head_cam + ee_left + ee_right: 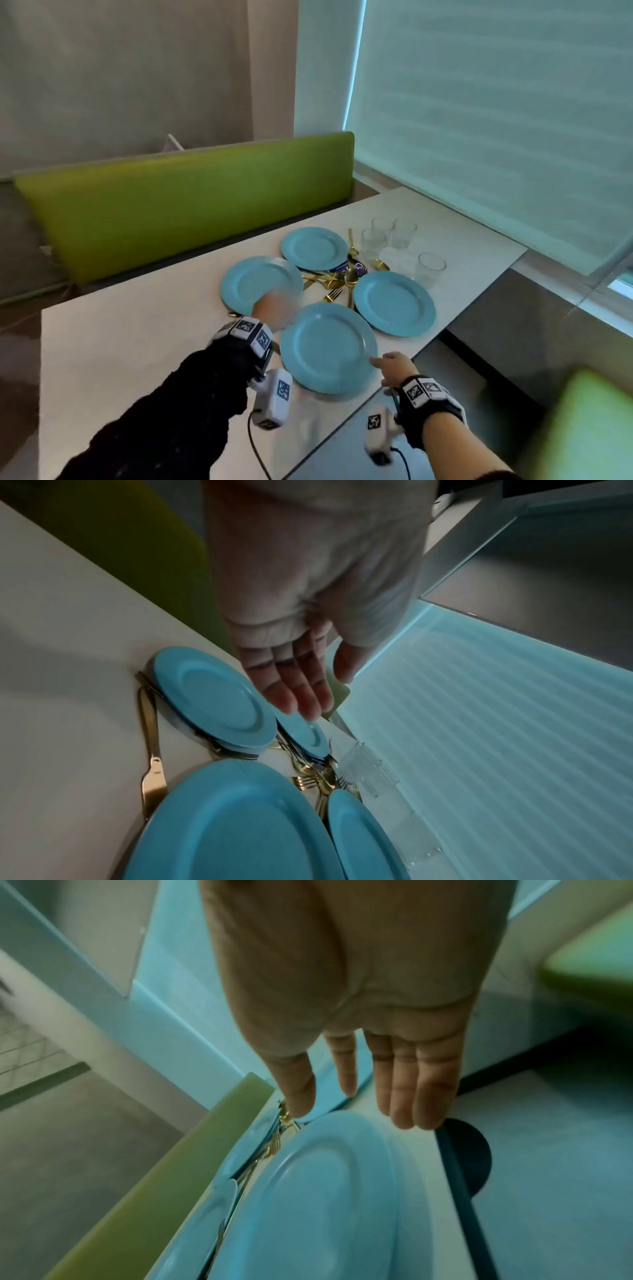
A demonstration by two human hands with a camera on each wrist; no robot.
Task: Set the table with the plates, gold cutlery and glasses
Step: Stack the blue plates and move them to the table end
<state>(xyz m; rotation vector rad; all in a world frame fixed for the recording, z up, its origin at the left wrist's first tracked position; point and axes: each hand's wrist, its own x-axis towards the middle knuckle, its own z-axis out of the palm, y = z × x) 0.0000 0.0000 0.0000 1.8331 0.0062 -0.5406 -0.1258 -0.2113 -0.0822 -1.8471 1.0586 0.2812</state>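
White tabletop (137, 342) beside a green bench (191, 202) is seen with both hands held above it, fingers straight and nothing gripped. Left hand (274, 308) is blurred over the left blue plate (253, 284); right hand (394, 365) is placed at the rim of the nearest plate (325, 346). Gold cutlery (337, 281) is heaped between four plates, with the glasses (387, 236) grouped just beyond.

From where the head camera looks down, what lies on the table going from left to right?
Left blue plate → far blue plate → gold cutlery pile → cluster of three glasses → lone glass. The near and right plates overlap these in position, so I leave them out.
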